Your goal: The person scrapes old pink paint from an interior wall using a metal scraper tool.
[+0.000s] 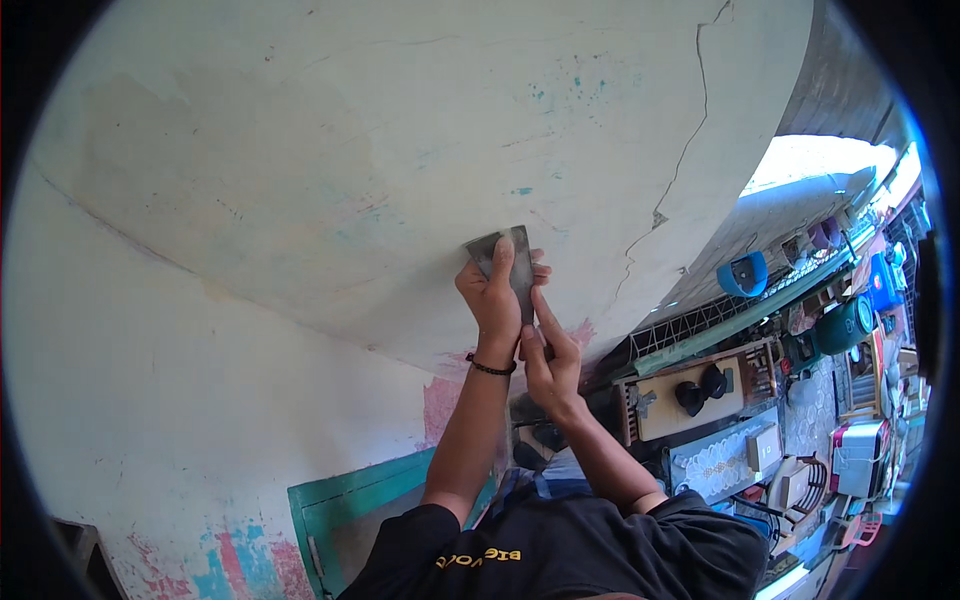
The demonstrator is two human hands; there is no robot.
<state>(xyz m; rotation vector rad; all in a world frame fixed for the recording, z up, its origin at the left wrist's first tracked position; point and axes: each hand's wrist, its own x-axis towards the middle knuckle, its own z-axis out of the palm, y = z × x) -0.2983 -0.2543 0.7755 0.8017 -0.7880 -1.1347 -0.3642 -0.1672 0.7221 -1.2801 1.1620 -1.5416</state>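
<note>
My left hand (pixel 488 298), with a dark beaded bracelet on the wrist, is closed around a flat grey scraper (pixel 516 268). Its thumb lies along the face of the blade, and fingertips show past the far side. The blade widens toward its top edge, which is at the pale wall (pixel 400 180); I cannot tell whether it touches. Lower down, my right hand (pixel 555 365) grips the narrow end of the scraper, index finger stretched up along it. The handle is mostly hidden by my hands.
A jagged crack (pixel 690 140) runs down the wall to the right. Blue and pink paint patches (pixel 240 565) show low on the left, near a green frame (pixel 310 520). At right are a wooden bench (pixel 690 405), a patterned table (pixel 715 465) and a blue bucket (pixel 742 275).
</note>
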